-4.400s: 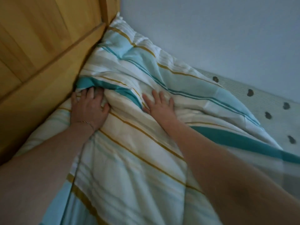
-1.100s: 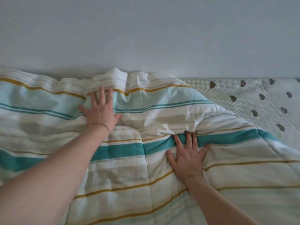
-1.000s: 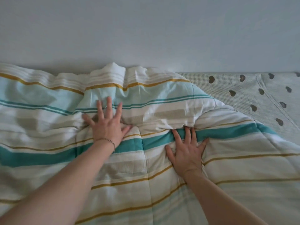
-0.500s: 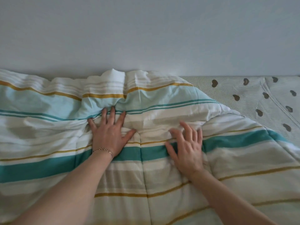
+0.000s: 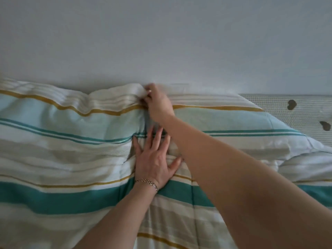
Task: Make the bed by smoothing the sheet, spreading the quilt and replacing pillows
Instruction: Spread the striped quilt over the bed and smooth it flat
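i see the striped quilt [image 5: 71,159] spread over the bed against a plain pale wall [image 5: 161,36]. my right hand [image 5: 158,103] pinches its far edge; left hand [image 5: 154,160] presses flat, fingers straight. heart-print sheet [image 5: 287,115] shows right.

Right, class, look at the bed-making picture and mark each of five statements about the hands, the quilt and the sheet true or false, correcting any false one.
1. The left hand lies flat on the striped quilt with its fingers spread. True.
2. The right hand rests flat in the middle of the quilt. False: it pinches the quilt's far edge, by the wall.
3. The quilt covers the whole bed. False: the heart-print sheet still shows at the far right.
4. A bracelet sits on the left wrist. True.
5. The right forearm passes under the left hand. False: it lies beside that hand, to its right, reaching past it.
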The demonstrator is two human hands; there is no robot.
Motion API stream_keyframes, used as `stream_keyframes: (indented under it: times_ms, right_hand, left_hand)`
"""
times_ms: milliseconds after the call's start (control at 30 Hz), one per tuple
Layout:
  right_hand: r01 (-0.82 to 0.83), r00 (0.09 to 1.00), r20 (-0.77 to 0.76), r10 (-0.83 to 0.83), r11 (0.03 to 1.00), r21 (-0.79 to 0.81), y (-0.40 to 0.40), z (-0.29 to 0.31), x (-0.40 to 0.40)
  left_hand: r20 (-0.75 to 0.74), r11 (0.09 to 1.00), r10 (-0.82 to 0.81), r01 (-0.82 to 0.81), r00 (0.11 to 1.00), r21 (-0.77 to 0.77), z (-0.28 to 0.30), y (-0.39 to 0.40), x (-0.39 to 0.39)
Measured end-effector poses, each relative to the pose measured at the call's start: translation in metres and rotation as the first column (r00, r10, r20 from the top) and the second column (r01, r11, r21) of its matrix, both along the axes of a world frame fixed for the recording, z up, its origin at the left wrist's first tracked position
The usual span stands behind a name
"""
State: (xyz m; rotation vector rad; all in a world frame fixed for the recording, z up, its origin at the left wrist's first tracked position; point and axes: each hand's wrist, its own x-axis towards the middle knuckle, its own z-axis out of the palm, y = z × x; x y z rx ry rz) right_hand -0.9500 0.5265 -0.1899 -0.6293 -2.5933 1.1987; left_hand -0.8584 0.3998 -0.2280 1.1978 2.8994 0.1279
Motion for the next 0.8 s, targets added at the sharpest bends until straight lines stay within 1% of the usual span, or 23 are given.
stream_keyframes:
  times_ms: [33,67,100,133,167,200,233,267,300,333,367,400,433,533,600,667,733,767,800]
  right_hand:
    - [-0.105,0.991,0.089,0.101,0.994,0.035,0.003,-0.013,0.007]
    - [-0.226,0.954,0.228,0.194,0.966,0.123,0.006,-0.026,0.014]
    - [-0.328,0.908,0.335,0.251,0.924,0.196,0.01,-0.033,0.015]
    - [-0.393,0.876,0.387,0.289,0.892,0.223,0.011,-0.032,0.014]
    - [-0.402,0.87,0.394,0.296,0.889,0.22,0.011,-0.023,0.019]
    - [-0.37,0.887,0.378,0.264,0.897,0.241,0.01,-0.011,0.027]
    - [-0.304,0.918,0.345,0.196,0.906,0.295,0.007,-0.002,0.04]
    - [-0.223,0.945,0.311,0.104,0.9,0.375,0.003,0.002,0.063]
    - [-0.158,0.957,0.29,0.019,0.872,0.463,0.001,0.0,0.091]
    - [-0.14,0.95,0.309,-0.04,0.832,0.537,0.001,-0.005,0.118]
    - [-0.165,0.925,0.373,-0.075,0.804,0.572,0.002,-0.014,0.141]
    - [-0.193,0.889,0.446,-0.108,0.793,0.578,0.006,-0.025,0.155]
    - [-0.195,0.865,0.482,-0.138,0.793,0.577,0.011,-0.036,0.161]
    - [-0.157,0.868,0.466,-0.172,0.795,0.585,0.022,-0.054,0.143]
    - [-0.137,0.88,0.434,-0.191,0.774,0.618,0.023,-0.057,0.136]
    - [-0.136,0.881,0.427,-0.204,0.755,0.641,0.025,-0.059,0.14]
    - [-0.149,0.88,0.43,-0.202,0.742,0.654,0.024,-0.058,0.138]
    - [-0.15,0.878,0.432,-0.207,0.737,0.659,0.025,-0.057,0.14]
    - [-0.148,0.877,0.43,-0.212,0.733,0.664,0.025,-0.056,0.139]
  left_hand:
    - [0.005,1.0,0.003,-0.003,1.0,-0.017,-0.001,0.001,-0.001]
    - [0.007,0.999,0.005,-0.005,1.0,-0.044,-0.003,0.002,-0.002]
    - [0.012,0.998,0.013,-0.012,1.0,-0.066,-0.004,0.003,-0.003]
    - [0.011,0.997,0.03,-0.029,1.0,-0.078,-0.006,0.002,-0.004]
    - [0.013,0.996,0.036,-0.034,0.999,-0.086,-0.006,0.003,-0.004]
    - [0.014,0.996,0.04,-0.039,0.999,-0.085,-0.007,0.004,-0.005]
    - [0.017,0.995,0.046,-0.044,0.999,-0.085,-0.008,0.002,-0.006]
    - [0.027,0.995,0.049,-0.047,0.998,-0.085,-0.007,0.001,-0.005]
    - [0.029,0.995,0.043,-0.04,0.999,-0.086,-0.009,0.002,-0.005]
    - [0.026,0.996,0.038,-0.036,0.999,-0.083,-0.01,0.002,-0.006]
    - [0.025,0.997,0.036,-0.035,0.999,-0.063,-0.011,0.002,-0.006]
    - [0.026,0.999,0.028,-0.027,0.999,-0.044,-0.011,0.003,-0.006]
    - [0.022,0.999,0.024,-0.023,0.999,-0.03,-0.012,0.003,-0.005]
    - [0.014,0.999,0.035,-0.035,0.999,0.001,-0.015,0.001,-0.006]
    - [0.036,0.999,0.027,-0.026,0.999,-0.02,-0.015,0.005,-0.009]
    - [0.141,0.999,-0.014,0.019,0.99,-0.034,-0.01,0.003,-0.007]
    - [0.263,0.997,-0.081,0.079,0.962,0.015,0.002,-0.02,-0.001]
    - [0.254,0.993,-0.118,0.117,0.96,0.021,0.01,-0.037,0.002]
    - [0.151,0.991,-0.135,0.134,0.979,0.016,0.015,-0.059,0.0]
